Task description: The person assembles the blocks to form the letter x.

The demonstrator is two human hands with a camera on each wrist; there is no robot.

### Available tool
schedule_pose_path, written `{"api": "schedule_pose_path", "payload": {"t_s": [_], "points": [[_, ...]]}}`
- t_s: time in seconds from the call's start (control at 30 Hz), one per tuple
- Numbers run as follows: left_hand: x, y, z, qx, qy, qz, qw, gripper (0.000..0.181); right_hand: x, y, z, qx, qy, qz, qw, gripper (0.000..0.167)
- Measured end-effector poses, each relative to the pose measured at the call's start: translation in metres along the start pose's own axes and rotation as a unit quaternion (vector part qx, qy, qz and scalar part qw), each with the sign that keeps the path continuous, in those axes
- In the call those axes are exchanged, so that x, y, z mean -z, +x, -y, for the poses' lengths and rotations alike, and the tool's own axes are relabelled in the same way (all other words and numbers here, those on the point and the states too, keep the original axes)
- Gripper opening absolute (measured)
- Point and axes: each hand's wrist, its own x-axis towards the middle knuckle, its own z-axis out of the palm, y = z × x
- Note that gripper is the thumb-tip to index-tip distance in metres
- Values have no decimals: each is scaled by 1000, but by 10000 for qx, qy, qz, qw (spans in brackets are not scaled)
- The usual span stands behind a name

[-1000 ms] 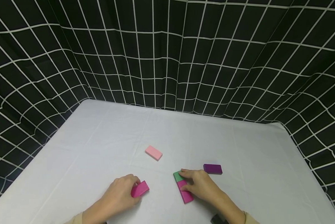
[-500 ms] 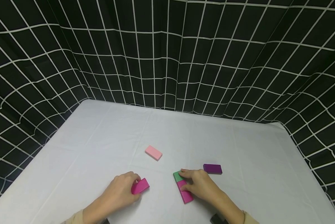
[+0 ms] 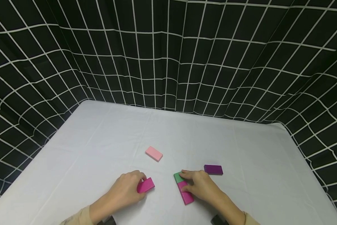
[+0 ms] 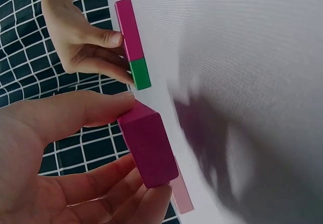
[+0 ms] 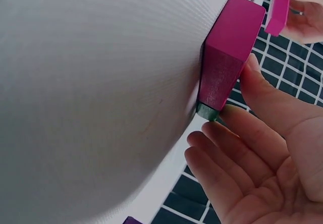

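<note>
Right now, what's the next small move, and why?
I'd probably move the left hand rightward, carrying the held block toward the green block and magenta block: the right hand touches that pair, lying end to end, while the held block sits apart.

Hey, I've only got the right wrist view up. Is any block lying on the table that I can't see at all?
Observer: Yes, a light pink block; the head view shows it lying farther from the person than the left hand.
Operator: Does the magenta block in that hand touch it?
Observer: No, in the head view they are apart, with white cloth showing between them.
Operator: I get only a corner of the purple block. Where does it lie?
Observer: The head view shows it lying flat, to the right of the green block.
</note>
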Motion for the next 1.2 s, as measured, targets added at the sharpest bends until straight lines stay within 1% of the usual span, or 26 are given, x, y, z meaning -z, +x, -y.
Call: {"api": "schedule_pose_path", "payload": {"t_s": [0.33,0.57,0.93,1.2], "points": [[-6,9,-3,-78,-135,7,9999,27,0,0,0,-32,-43,-9,10000,48],[-10,16,-3,-225,-247,7,9994,28,-1,0,1,-99,-24,18,9999,48],[-14,24,-10,-311,-190,74,9993,26,-2,0,0,-53,-45,-19,10000,48],[-17,29,-13,-337,-297,159,9989,26,-2,0,-1,-30,-92,-55,9999,48]]}}
